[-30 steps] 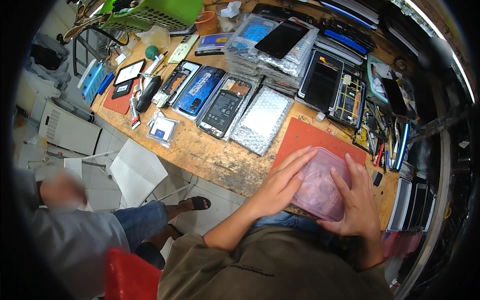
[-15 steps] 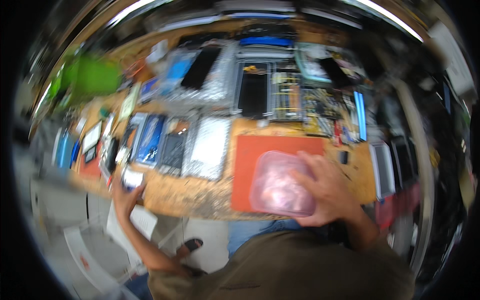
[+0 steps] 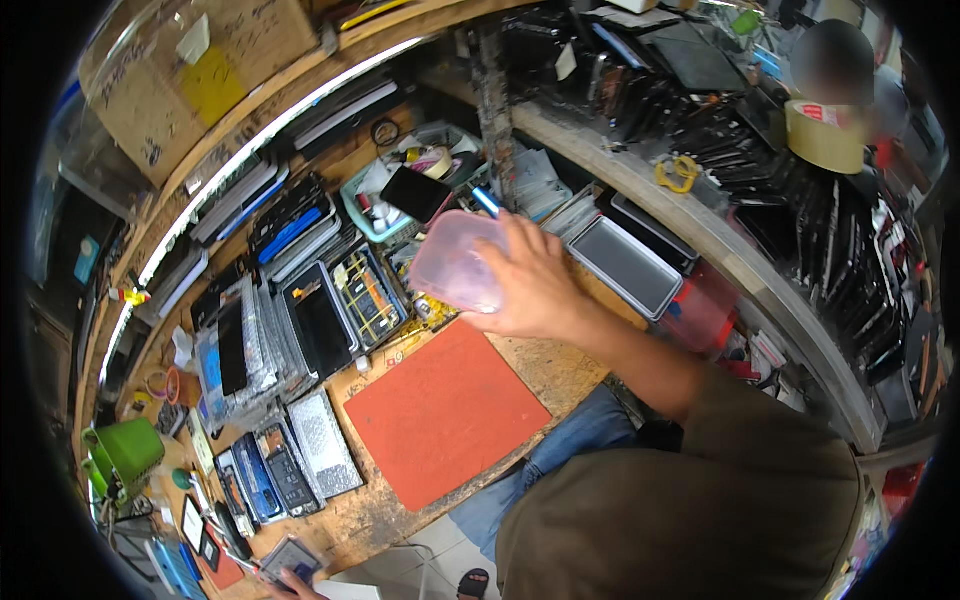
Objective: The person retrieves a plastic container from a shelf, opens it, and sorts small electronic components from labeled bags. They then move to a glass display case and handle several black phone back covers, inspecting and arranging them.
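My right hand (image 3: 532,280) grips a translucent pink plastic container (image 3: 448,250) above the back of the workbench, over scattered small tools, behind a red-orange mat (image 3: 445,410). At the lower left edge, my left hand (image 3: 296,586) is partly in view, closed on a small clear packet (image 3: 285,558) with a dark square in it. Phones (image 3: 262,470), bubble-wrapped sheets (image 3: 320,440) and a dark screen panel in a tray (image 3: 320,330) lie to the left of the mat.
A pale teal basket (image 3: 380,222) sits at the back, beside a wooden post (image 3: 492,110). At right are grey trays (image 3: 620,265), a red box (image 3: 700,310) and a long shelf beam (image 3: 640,160) below stacked dark devices (image 3: 800,240). A green basket (image 3: 125,450) stands at left.
My view has turned. The pink container has moved off the mat toward the back in my right hand. My left hand has left it and moved left to the small packet.
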Available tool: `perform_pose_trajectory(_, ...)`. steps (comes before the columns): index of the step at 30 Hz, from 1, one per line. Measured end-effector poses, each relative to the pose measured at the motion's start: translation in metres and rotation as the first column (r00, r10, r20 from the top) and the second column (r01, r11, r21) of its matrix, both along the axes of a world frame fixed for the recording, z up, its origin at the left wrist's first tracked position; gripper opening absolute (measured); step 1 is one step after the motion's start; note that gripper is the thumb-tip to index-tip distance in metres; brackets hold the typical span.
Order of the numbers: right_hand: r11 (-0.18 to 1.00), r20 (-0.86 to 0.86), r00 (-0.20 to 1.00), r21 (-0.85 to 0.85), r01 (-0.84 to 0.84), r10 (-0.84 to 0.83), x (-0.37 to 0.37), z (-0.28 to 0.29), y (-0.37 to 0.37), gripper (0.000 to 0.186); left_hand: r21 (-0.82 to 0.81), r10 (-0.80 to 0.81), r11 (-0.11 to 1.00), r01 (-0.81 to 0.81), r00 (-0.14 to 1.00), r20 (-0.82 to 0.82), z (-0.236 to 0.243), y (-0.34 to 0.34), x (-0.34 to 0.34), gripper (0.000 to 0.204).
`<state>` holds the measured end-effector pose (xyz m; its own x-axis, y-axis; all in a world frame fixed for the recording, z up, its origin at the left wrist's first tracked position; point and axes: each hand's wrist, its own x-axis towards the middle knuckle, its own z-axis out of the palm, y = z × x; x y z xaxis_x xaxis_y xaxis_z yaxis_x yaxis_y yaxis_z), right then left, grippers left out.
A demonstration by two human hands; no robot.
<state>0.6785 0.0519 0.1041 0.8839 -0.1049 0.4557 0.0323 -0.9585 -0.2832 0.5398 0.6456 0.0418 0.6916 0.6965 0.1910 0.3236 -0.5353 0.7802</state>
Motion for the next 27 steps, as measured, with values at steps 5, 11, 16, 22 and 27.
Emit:
perform_pose_trajectory(5, 0.772, 0.457, 0.765, 0.225, -0.594, 0.454, -0.026, 0.009, 0.059, 0.050, -0.203, -0.356, 0.919, 0.338, 0.933, -0.056, 0.028, -0.130, -0.004, 0.037)
perform_pose_trajectory(11, 0.433, 0.039, 0.669, 0.734, -0.523, 0.742, -0.122, 0.007, 0.078, 0.042, -0.435, -0.820, 0.276, 0.857, 0.446, 0.358, 0.026, -0.281, 0.049, 0.031)
perform_pose_trajectory(16, 0.539, 0.219, 0.901, 0.739, -0.404, 0.375, -0.190, 0.020, 0.027, 0.036, -0.440, -0.632, -0.246, 0.864, 0.201, 0.748, 0.018, -0.384, 0.073, 0.064)
perform_pose_trajectory(22, 0.797, 0.364, 0.927, 0.532, -0.286, 0.090, -0.277, 0.092, 0.010, 0.032, 0.089, -0.912, -0.353, 0.931, -0.364, 0.191, -0.021, -0.507, 0.056, 0.053)
perform_pose_trajectory(27, 0.990, 0.526, 0.839, 0.059, 0.128, -0.140, -0.347, 0.145, 0.019, 0.032, 0.789, -0.944, -0.147, 0.597, 0.153, -0.292, -0.057, -0.549, 0.057, 0.064)
